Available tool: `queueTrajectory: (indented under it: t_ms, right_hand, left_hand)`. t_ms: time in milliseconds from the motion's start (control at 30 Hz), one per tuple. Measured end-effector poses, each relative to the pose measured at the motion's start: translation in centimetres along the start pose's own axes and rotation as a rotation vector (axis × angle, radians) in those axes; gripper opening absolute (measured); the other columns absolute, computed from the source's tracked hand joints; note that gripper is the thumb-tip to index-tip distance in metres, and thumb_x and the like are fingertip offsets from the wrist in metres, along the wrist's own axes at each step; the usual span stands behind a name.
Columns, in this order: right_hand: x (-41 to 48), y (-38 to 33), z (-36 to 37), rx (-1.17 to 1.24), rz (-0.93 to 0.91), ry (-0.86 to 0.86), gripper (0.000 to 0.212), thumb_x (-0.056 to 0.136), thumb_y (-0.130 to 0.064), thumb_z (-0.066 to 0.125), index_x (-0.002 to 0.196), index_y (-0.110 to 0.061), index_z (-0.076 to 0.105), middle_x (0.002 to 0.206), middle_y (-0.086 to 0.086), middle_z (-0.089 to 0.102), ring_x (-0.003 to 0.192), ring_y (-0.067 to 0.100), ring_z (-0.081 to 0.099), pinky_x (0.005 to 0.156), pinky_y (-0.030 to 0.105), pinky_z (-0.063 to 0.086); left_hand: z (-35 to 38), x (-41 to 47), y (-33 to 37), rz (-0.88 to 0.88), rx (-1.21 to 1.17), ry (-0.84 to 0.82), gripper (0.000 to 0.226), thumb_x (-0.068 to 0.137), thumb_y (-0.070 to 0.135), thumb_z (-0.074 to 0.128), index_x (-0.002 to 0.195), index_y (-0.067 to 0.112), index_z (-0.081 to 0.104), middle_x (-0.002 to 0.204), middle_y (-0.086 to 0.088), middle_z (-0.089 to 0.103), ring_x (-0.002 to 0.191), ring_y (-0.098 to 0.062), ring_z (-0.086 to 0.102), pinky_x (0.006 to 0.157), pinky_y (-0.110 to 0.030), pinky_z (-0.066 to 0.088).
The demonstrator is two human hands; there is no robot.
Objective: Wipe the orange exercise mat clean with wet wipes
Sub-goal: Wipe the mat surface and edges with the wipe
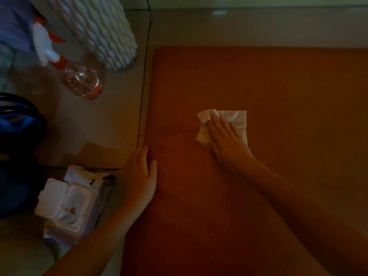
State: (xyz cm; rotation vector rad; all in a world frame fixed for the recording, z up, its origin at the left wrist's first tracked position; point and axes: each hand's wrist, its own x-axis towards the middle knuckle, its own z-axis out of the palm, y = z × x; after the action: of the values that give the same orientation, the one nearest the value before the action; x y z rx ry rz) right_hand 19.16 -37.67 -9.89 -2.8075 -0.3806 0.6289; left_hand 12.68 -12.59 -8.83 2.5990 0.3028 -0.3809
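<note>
Right hand (227, 140) presses flat on the wet wipe (237, 120); left hand (141, 176) rests flat, fingers straight, on the orange mat (258, 80) edge

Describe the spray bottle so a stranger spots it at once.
Start at the orange mat; look at the floor off its far left corner, beside the white ribbed vase. The spray bottle alone there is see-through: pinkish liquid, white head, orange trigger.
</note>
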Motion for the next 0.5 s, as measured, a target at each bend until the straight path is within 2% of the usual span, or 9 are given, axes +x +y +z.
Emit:
queueTrajectory:
  t_ms: [67, 133, 167, 233, 267, 333, 500]
  right_hand:
    - [0.3, -1.3, 0.6, 0.026, -0.055, -0.035, 0.059, 0.102, -0.038, 0.016, 0.152, -0.017, -0.008, 0.148, -0.002, -0.027, 0.137, 0.013, -0.023, 0.12, 0.044, -0.006]
    - [-1.6, -2.3, 1.8, -0.009, -0.251, -0.017, 0.06, 0.098, -0.036, 0.018, 0.153, -0.014, 0.004, 0.152, 0.003, -0.013, 0.142, 0.021, -0.01, 0.119, 0.05, 0.0]
    - [-2.9, -2.2, 2.3, -0.02, -0.35, -0.025, 0.06, 0.097, -0.037, 0.018, 0.152, -0.014, 0.007, 0.155, 0.004, -0.005, 0.144, 0.024, -0.004, 0.118, 0.049, -0.001]
    - [-4.1, -1.1, 2.1, -0.021, -0.451, -0.108, 0.059, 0.098, -0.045, 0.012, 0.15, -0.021, 0.0, 0.157, -0.001, -0.007, 0.145, 0.018, -0.008, 0.114, 0.039, -0.011]
    - [-3.8, -0.4, 1.6, -0.042, -0.459, -0.149, 0.06, 0.097, -0.051, 0.007, 0.15, -0.024, -0.004, 0.157, -0.004, -0.011, 0.145, 0.016, -0.012, 0.113, 0.035, -0.014]
    - [-1.9, 0.5, 0.4, -0.103, -0.448, -0.089, 0.064, 0.095, -0.055, 0.001, 0.15, -0.023, -0.003, 0.157, -0.002, -0.011, 0.145, 0.017, -0.01, 0.113, 0.036, -0.012]
    - [4.2, -0.8, -0.7, -0.202, -0.269, -0.041, 0.073, 0.078, -0.053, -0.011, 0.143, -0.02, -0.017, 0.152, 0.003, -0.023, 0.136, 0.019, -0.022, 0.117, 0.041, -0.01]
  left_hand:
    - [0.0, 1.4, 0.2, 0.006, -0.027, 0.012, 0.052, 0.103, 0.033, 0.035, 0.151, 0.016, 0.025, 0.156, -0.003, 0.025, 0.142, -0.02, 0.025, 0.117, -0.04, 0.024]
    - [0.1, 3.1, 0.4, 0.01, -0.053, 0.011, 0.053, 0.103, 0.032, 0.033, 0.152, 0.018, 0.021, 0.158, -0.002, 0.022, 0.143, -0.021, 0.023, 0.117, -0.043, 0.022]
    - [0.2, 3.9, 0.5, 0.008, -0.077, 0.01, 0.053, 0.103, 0.032, 0.032, 0.153, 0.019, 0.019, 0.158, -0.002, 0.021, 0.144, -0.021, 0.023, 0.117, -0.044, 0.022]
    - [0.3, 5.1, 0.4, 0.013, -0.086, 0.021, 0.053, 0.104, 0.033, 0.032, 0.153, 0.019, 0.019, 0.158, -0.003, 0.022, 0.143, -0.022, 0.025, 0.116, -0.046, 0.024]
    - [0.4, 5.4, 0.4, 0.021, -0.075, 0.024, 0.053, 0.103, 0.033, 0.031, 0.153, 0.018, 0.019, 0.157, -0.004, 0.024, 0.143, -0.023, 0.026, 0.115, -0.046, 0.025]
    - [0.6, 5.5, 0.1, 0.029, -0.073, 0.032, 0.053, 0.103, 0.034, 0.032, 0.152, 0.019, 0.021, 0.156, -0.004, 0.027, 0.142, -0.023, 0.028, 0.114, -0.047, 0.027]
    - [0.3, 5.8, -0.6, 0.078, -0.021, 0.032, 0.058, 0.1, 0.044, 0.024, 0.152, 0.018, 0.022, 0.156, -0.004, 0.028, 0.142, -0.022, 0.027, 0.115, -0.048, 0.025]
